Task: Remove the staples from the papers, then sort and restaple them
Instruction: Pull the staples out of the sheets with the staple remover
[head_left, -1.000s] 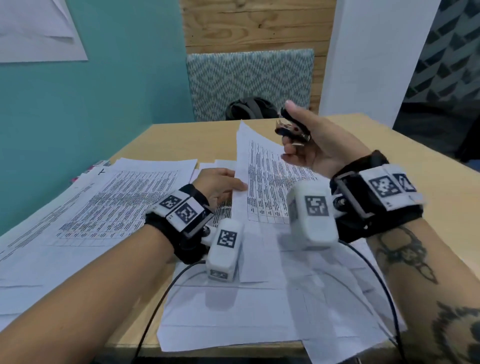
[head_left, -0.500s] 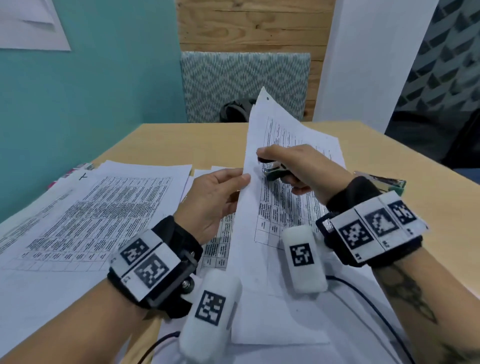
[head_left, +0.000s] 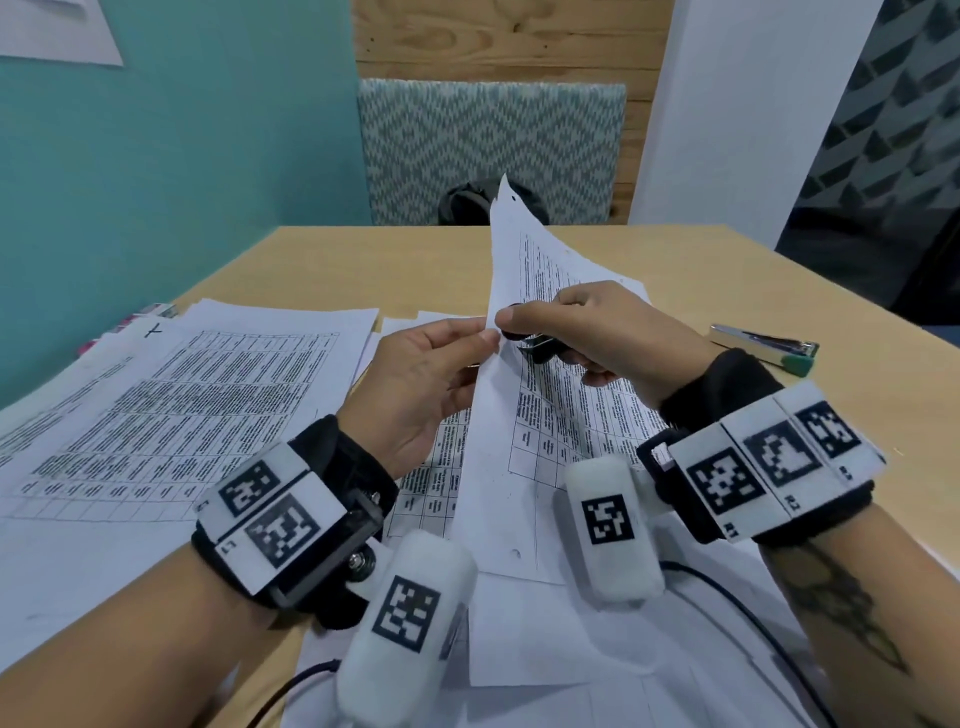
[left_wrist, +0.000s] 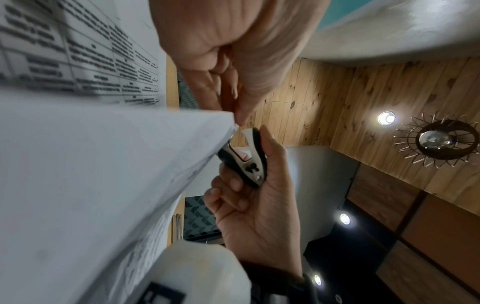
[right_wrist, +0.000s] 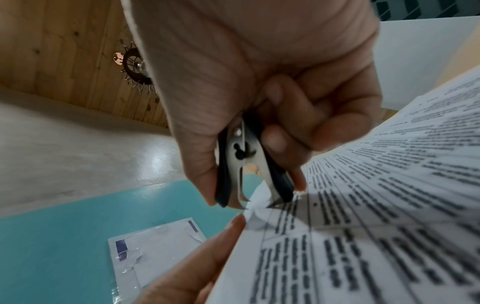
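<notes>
A printed table sheet set (head_left: 545, 415) is lifted off the desk, its far corner raised. My left hand (head_left: 431, 374) pinches its left edge between thumb and fingers. My right hand (head_left: 582, 332) grips a black and metal staple remover (head_left: 530, 344), thumb on one side and fingers on the other. In the right wrist view the staple remover (right_wrist: 249, 170) has its metal claws at the corner of the paper (right_wrist: 363, 216). The left wrist view shows the staple remover (left_wrist: 245, 158) against the paper edge (left_wrist: 130, 164). I cannot make out the staple itself.
More printed sheets (head_left: 171, 410) lie spread over the left of the wooden desk (head_left: 363, 260), and blank-looking sheets (head_left: 623, 649) lie near me. A silver stapler with a green end (head_left: 763, 349) rests at the right. A patterned chair (head_left: 488, 150) stands behind the desk.
My right hand came down from mid-air with the staple remover to the paper's edge. My left hand rose off the desk and took the sheet's edge, which now stands lifted.
</notes>
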